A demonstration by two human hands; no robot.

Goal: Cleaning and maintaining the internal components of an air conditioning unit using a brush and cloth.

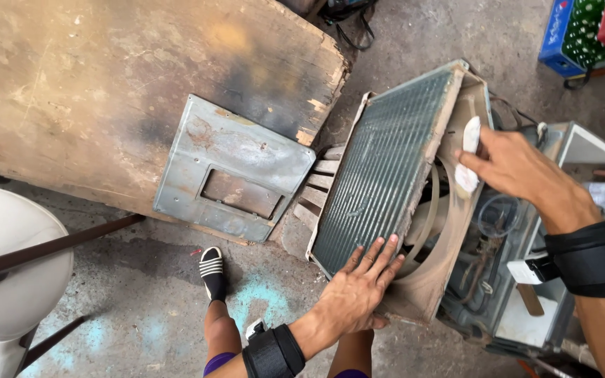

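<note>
Left hand [357, 290] presses flat, fingers spread, on the finned coil [379, 164] of a dusty unit [456, 238]; right hand [509, 164] grips a white cloth [469, 155] at its frame. Blue crate [572, 35] top right.

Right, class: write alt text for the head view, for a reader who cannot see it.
A person's left hand presses flat on the finned coil of a dismantled air conditioner unit, while the right hand holds a white cloth to its dusty fan shroud.
</note>
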